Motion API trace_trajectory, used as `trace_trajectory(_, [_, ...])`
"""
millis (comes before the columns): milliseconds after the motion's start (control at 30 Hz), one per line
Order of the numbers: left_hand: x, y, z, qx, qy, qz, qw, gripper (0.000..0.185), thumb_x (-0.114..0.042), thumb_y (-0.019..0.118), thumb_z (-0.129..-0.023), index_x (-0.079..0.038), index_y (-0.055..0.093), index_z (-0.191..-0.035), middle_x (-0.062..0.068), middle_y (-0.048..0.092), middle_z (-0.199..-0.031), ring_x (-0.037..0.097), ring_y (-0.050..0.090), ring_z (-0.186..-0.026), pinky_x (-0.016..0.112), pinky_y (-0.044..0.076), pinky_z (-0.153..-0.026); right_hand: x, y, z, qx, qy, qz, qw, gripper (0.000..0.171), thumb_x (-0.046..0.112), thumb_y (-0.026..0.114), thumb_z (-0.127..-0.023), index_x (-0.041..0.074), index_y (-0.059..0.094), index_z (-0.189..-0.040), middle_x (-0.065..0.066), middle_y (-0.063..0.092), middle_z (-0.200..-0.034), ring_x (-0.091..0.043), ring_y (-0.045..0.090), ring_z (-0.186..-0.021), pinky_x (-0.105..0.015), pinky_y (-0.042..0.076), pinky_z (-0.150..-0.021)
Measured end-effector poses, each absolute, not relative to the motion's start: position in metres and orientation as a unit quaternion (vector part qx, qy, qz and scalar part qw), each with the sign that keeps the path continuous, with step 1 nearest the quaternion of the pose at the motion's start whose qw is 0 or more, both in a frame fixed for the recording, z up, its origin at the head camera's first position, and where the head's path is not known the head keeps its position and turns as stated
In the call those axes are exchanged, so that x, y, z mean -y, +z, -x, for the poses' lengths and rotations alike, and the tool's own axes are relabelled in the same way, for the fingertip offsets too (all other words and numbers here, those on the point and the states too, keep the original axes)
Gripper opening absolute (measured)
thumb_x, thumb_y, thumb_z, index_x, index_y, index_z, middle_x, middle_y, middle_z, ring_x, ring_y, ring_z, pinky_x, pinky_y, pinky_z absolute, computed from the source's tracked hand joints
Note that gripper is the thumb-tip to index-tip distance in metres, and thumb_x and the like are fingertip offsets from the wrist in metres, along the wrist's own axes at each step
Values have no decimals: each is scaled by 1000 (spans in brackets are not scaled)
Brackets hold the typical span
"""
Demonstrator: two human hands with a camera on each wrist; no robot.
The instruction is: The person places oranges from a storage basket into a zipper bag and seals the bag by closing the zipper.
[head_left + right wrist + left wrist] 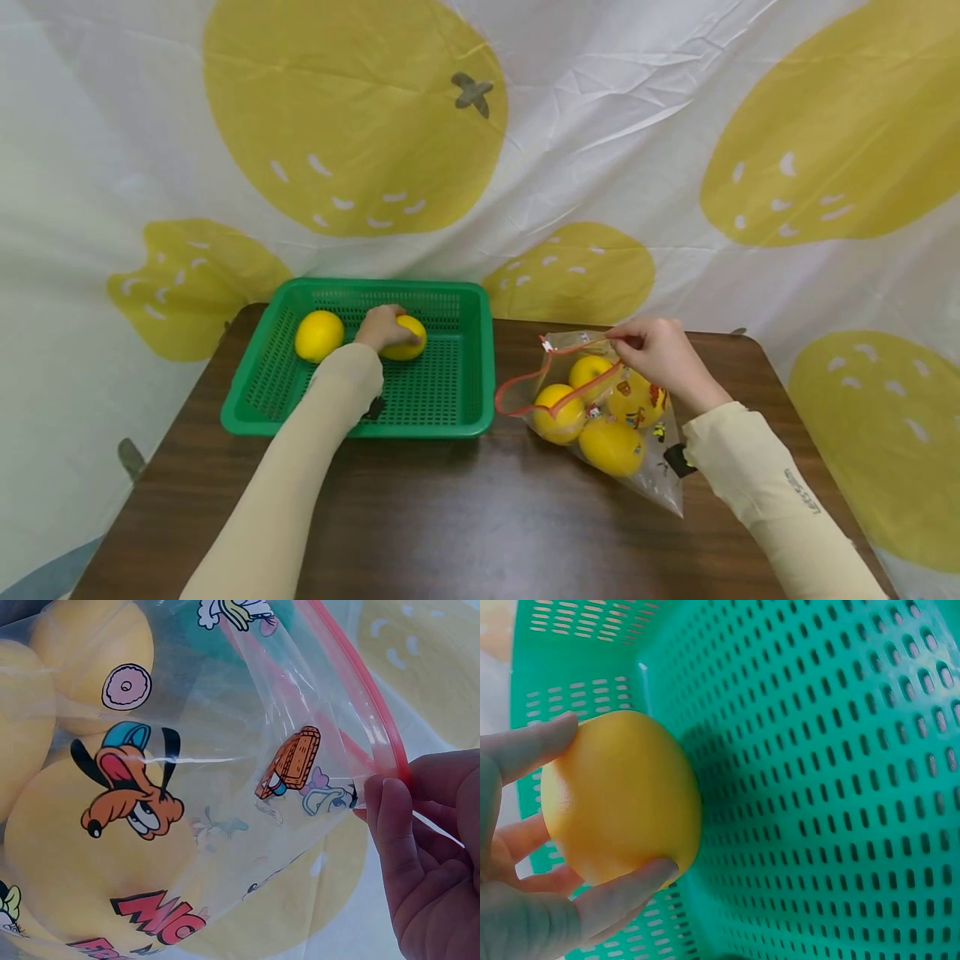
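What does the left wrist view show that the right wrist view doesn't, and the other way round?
Only the left wrist view shows the left hand, holding a single yellow fruit between its digits, and the slotted walls of the green basket.

Only the right wrist view shows the right hand, pinching the red edge of a clear bag with a printed cartoon dog and several fruits inside.

Both share yellow fruit and one of the person's hands. A green patch behind the bag is too blurred to identify.
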State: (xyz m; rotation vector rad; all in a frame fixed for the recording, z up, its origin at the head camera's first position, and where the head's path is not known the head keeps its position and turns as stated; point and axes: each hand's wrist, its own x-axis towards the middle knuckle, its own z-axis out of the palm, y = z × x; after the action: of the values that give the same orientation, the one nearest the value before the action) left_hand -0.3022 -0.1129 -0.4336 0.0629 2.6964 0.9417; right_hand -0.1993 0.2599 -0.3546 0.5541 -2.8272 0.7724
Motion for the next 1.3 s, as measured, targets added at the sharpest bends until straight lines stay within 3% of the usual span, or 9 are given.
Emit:
trace_trajectory(900, [76, -392, 274, -909, 369, -173, 90, 67, -35, 72, -75, -8, 47, -132, 13, 49, -130, 28, 48, -109, 41, 41, -89, -259, -355, 199, 946, 255, -185, 77, 15, 3, 60, -84, -2, 70, -94, -13, 67, -80, -14, 48, -52, -27, 42, -49])
trace_trajectory(1300, [46, -378, 250, -868, 430, -195, 154, 66, -36, 72, -76, -15, 46, -132, 9, 49, -124, 24, 54, -94, 30, 52, -63, -260, -355, 199, 946, 255, -187, 75, 15, 3, 60, -84, -2, 70, -94, -14, 68, -82, -14, 52, -56, -27, 45, -51])
